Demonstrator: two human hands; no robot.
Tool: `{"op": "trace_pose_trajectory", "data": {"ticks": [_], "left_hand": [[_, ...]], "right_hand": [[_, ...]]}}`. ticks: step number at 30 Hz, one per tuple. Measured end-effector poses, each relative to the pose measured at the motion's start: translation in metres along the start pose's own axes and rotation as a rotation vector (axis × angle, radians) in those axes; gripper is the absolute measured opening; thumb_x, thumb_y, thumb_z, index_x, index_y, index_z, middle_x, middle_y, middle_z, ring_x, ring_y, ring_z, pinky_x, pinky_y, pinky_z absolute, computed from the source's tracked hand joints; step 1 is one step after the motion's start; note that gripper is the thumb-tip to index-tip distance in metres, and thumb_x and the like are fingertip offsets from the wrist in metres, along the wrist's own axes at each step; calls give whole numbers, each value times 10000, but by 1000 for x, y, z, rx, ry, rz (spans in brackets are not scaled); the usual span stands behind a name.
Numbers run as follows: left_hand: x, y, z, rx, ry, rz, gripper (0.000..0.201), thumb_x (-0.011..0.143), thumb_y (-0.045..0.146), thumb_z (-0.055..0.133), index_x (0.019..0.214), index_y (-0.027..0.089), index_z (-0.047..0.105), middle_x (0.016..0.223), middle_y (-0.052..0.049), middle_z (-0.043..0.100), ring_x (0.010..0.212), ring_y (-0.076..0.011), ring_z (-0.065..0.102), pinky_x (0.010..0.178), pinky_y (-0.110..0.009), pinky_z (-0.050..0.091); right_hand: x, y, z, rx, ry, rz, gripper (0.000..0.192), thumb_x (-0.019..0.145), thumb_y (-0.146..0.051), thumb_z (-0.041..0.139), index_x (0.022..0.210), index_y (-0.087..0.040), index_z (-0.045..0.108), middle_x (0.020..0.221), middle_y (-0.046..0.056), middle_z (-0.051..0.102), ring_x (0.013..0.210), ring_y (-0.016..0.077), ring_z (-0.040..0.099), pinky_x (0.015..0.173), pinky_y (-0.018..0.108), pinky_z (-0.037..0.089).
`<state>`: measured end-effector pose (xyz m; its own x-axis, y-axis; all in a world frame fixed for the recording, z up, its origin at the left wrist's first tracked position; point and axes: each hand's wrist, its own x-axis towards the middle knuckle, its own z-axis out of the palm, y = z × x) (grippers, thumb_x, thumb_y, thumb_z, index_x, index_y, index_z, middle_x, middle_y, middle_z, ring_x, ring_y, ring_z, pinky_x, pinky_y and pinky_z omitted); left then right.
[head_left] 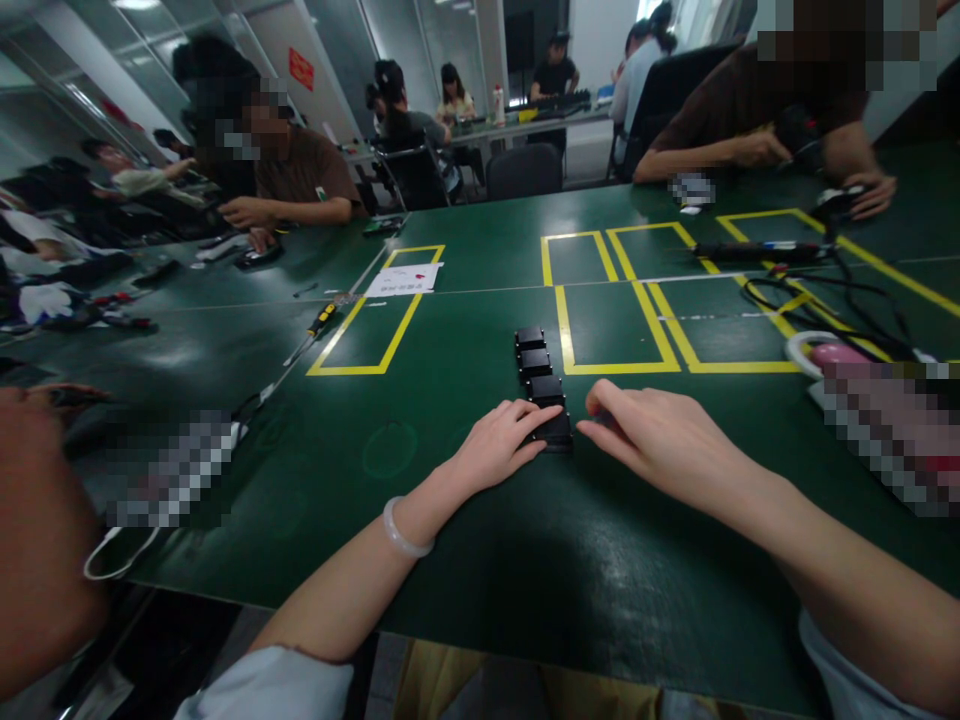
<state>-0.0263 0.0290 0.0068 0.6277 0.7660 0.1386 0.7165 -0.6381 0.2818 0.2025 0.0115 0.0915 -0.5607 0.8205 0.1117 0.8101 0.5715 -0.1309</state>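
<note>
near the worktop's (450, 520) front edge, the left hand (499, 448) lays loosely spread fingers on the nearest black box (556, 430) in a row (541, 385). the right hand (660, 440), fingers together, seems to touch its other side. farther off, yellow tape outlines (611, 330).

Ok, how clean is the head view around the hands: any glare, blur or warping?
Head view: left hand and right hand at the row of black blocks are fairly sharp; ceiling-light glare streaks the green table; yellow tape lines bow outward; edges soften.
</note>
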Motion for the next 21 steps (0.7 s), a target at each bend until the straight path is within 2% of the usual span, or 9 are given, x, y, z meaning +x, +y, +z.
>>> {"op": "trace_pose_trajectory", "data": {"ticks": [4,8,11,14,16,21], "left_hand": [[0,0,0,0,-8,4,491,955,320,478,1421,309,322,1231,-58,495,1096,-218,488,934,-382,457],[0,0,0,0,-5,-2,494,955,322,479,1422,308,320,1226,-58,496,1095,-219,489,932,-378,459],[0,0,0,2,-4,3,489,956,321,475,1421,307,322,1231,-60,493,1096,-219,489,935,-379,457],[0,0,0,2,-3,7,485,959,322,470,1421,310,324,1237,-61,492,1101,-219,487,937,-382,456],[0,0,0,0,-5,6,487,958,321,472,1422,310,323,1234,-60,494,1099,-218,489,934,-382,458],[0,-1,0,-2,-1,2,486,956,320,474,1420,310,325,1228,-60,496,1096,-218,492,931,-380,459]], "right_hand": [[1,1,3,-66,-14,25,213,969,-343,320,949,-208,483,678,10,618,604,197,601,536,282,300],[1,1,3,46,15,9,157,937,-272,377,1054,-192,445,784,16,640,673,177,621,575,275,350],[1,0,1,54,22,5,155,945,-317,381,1019,-201,452,821,23,644,709,180,626,589,276,365],[2,0,1,-11,-13,23,217,965,-383,337,950,-212,469,753,18,634,662,196,619,556,285,344],[2,0,2,-25,-26,25,205,969,-356,325,943,-211,469,724,13,627,638,197,615,545,286,336],[1,1,5,43,35,1,139,935,-270,383,1034,-191,440,790,19,637,673,175,622,572,273,371]]}}
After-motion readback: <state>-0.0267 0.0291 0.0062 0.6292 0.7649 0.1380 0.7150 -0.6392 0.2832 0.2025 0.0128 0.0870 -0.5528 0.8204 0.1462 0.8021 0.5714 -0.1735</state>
